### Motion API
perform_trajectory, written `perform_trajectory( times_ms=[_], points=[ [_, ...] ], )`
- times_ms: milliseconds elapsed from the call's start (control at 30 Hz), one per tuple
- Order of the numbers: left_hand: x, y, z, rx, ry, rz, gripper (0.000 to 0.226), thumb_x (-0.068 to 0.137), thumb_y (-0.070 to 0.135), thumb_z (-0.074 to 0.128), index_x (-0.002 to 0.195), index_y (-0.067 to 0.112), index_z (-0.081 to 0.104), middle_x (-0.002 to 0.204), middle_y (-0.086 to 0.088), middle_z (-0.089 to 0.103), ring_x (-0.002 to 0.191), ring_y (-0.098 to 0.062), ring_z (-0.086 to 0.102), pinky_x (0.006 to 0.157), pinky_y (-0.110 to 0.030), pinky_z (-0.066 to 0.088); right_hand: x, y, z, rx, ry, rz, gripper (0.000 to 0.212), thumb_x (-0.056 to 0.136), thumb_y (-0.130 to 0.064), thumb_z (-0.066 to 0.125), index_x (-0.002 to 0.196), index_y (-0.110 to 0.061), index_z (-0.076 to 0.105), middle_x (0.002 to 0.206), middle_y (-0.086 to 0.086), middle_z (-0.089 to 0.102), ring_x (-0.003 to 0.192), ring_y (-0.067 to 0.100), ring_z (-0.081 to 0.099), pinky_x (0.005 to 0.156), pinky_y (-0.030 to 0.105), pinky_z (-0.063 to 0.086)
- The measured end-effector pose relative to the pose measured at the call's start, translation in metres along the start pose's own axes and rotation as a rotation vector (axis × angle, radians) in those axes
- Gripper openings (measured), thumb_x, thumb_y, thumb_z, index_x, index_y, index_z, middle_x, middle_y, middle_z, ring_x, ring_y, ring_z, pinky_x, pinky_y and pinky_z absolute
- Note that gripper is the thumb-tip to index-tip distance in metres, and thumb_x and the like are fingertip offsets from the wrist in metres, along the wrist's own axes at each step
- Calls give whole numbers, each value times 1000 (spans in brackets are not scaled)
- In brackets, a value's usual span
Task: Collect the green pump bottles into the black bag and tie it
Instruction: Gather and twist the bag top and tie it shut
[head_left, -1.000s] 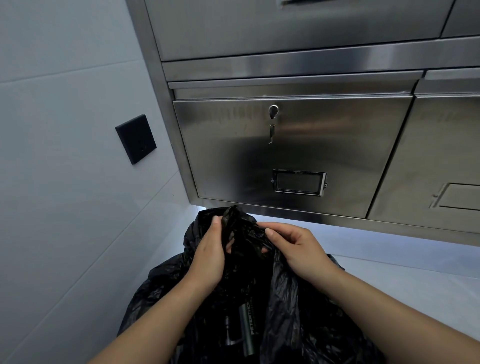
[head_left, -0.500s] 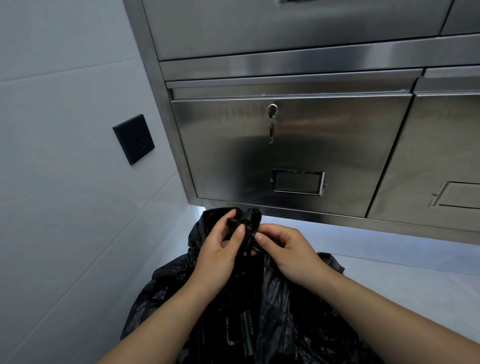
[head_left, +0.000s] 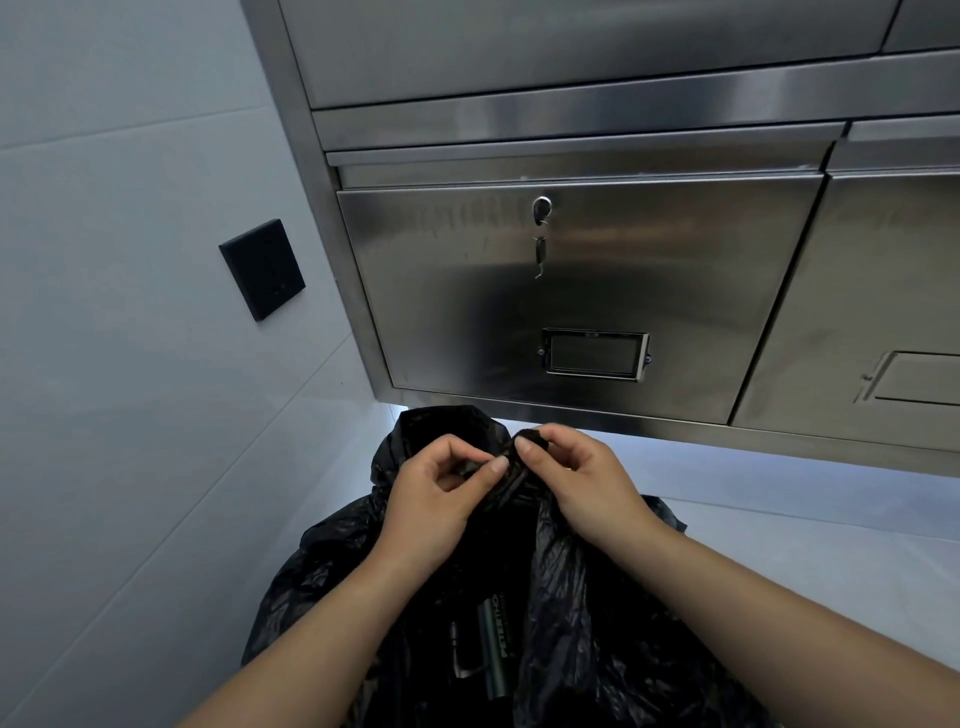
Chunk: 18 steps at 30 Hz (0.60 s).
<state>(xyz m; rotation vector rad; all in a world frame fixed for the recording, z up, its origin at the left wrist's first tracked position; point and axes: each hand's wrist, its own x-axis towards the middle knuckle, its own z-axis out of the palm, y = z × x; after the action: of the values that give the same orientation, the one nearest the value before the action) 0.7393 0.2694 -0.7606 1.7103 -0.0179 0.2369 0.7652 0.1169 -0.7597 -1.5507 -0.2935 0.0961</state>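
The black bag (head_left: 597, 613) stands on the white counter, crumpled and bulging. Through a gap in its front I see a dark pump bottle (head_left: 492, 647) with white lettering lying inside. My left hand (head_left: 434, 501) pinches a twisted strip of the bag's top between thumb and forefinger. My right hand (head_left: 576, 480) grips the neighbouring bunch of plastic, fingertips almost touching the left ones. The two strips meet in a small twisted knot between my hands. Another flap of the bag rises behind my left hand.
A stainless steel cabinet (head_left: 571, 291) hangs close above the counter, with a key in its lock (head_left: 541, 208) and a label holder (head_left: 595, 353). A black wall plate (head_left: 262, 267) sits on the tiled wall to the left. The white counter (head_left: 779, 519) extends to the right.
My hands have drawn closer together and pulled the gathered top of the bag into a tighter twisted bunch. The left thumb and forefinger now pinch a thin strip.
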Motion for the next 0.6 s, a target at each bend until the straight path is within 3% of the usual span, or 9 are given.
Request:
perform_trajectory(
  times_ms=[100, 200, 267, 333, 467, 533, 600],
  points=[
    [2, -1, -5, 17, 14, 7, 15, 82, 17, 69, 77, 5, 61, 73, 2, 72, 70, -6, 67, 67, -15, 52, 5, 0, -7, 26, 30, 79, 13, 91, -23, 58, 82, -21, 68, 74, -2, 71, 68, 10, 66, 66, 21, 50],
    [3, -2, -9, 49, -7, -3, 15, 85, 15, 66, 78, 5, 59, 72, 9, 71, 68, -2, 66, 65, -13, 50, 9, 1, -15, -24, 79, 116, 15, 91, -27, 57, 82, -20, 66, 83, 10, 72, 68, 17, 63, 73, 33, 49],
    [2, -2, -9, 91, -45, 1, 12, 87, 17, 64, 79, 10, 58, 73, 13, 69, 72, -2, 64, 68, -16, 49, 9, 2, -15, -80, 86, 87, 14, 91, -28, 57, 82, -20, 65, 84, 15, 70, 70, 16, 61, 74, 34, 48],
    [-1, -3, -8, 134, -95, 26, 4, 86, 21, 64, 86, 20, 61, 78, 14, 66, 80, -3, 63, 75, -18, 48, 8, 3, -13, -127, 99, 47, 12, 90, -28, 59, 82, -19, 64, 77, 7, 68, 69, 9, 59, 72, 29, 46],
    [-3, -2, -3, 231, -103, 103, 19, 79, 23, 72, 94, 35, 67, 84, 18, 67, 84, 2, 63, 75, -8, 45, 5, 5, -14, -149, 137, -9, 3, 87, -28, 63, 90, -27, 64, 82, 13, 67, 72, 11, 61, 76, 31, 48],
    [-2, -3, 0, 270, -65, 111, 16, 78, 26, 73, 91, 35, 69, 84, 22, 69, 83, 4, 64, 74, -8, 45, 4, 5, -17, -222, 141, -33, 20, 86, -32, 63, 104, -40, 60, 82, 7, 65, 70, 15, 59, 75, 27, 47],
    [1, -6, 0, 264, 14, 65, 11, 78, 29, 73, 87, 35, 70, 84, 21, 71, 83, 3, 65, 76, -16, 50, 3, 4, -17, -255, 51, -55, 35, 86, -33, 63, 115, -51, 54, 82, -9, 61, 57, 16, 51, 64, 20, 45]
  ],
)
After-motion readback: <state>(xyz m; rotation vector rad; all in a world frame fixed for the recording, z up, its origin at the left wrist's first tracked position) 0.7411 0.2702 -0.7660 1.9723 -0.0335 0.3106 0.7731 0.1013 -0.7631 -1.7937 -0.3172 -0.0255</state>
